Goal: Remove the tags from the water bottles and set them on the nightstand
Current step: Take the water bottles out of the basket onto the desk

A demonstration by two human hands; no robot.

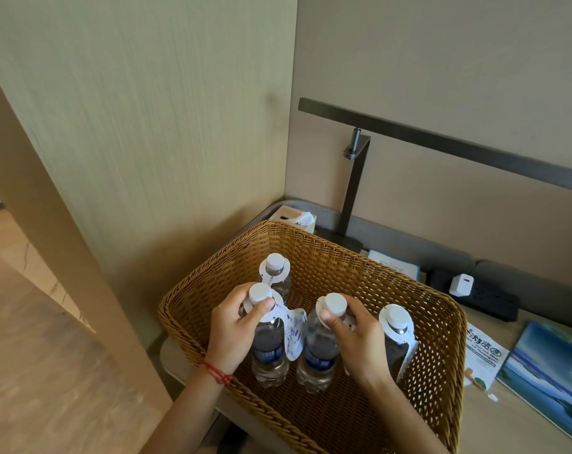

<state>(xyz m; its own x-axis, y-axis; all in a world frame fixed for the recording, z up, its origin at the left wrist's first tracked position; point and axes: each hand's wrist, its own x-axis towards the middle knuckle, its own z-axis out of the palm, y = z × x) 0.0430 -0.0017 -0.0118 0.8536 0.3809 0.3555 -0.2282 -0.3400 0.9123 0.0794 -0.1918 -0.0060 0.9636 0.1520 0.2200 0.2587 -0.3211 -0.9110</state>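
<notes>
A pale green, vertically grained wall panel (140,103) meets a plain beige wall (442,60) at an inner corner. A dark metal bar-shaped lamp (442,144) on an angled stem stands on the beige table (507,430), which has a grey padded rim (409,240) along the wall. At the far left lies light wood-toned floor (32,322), blurred. Soft, even light fills the room

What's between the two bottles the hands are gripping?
In the head view, a white paper neck tag with blue print hangs between the left-held clear plastic bottle and the right-held one.
</notes>
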